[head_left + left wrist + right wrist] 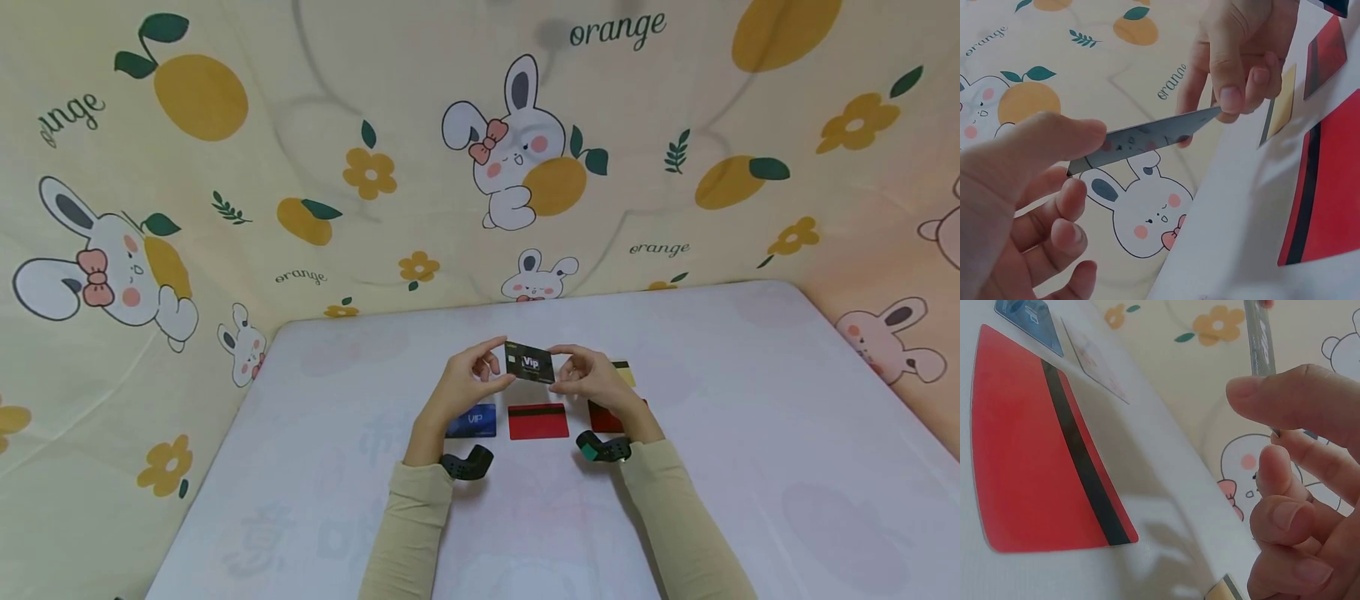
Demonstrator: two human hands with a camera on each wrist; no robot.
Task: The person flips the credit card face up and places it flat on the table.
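A black card printed "Vip" is held up above the table, its front tilted toward the head camera. My left hand pinches its left edge between thumb and fingers. At the opposite edge, my right hand pinches it the same way. The left wrist view shows the card nearly edge-on, stretched between both hands. Below it on the table lie a blue VIP card, partly behind the left wrist, and a red card with a black stripe. Another red card is partly hidden by the right forearm.
A yellow card with a black stripe lies beyond the right hand. In the right wrist view, a pale card lies beside the blue one. The white table meets a cloth backdrop printed with rabbits and oranges along its back edge.
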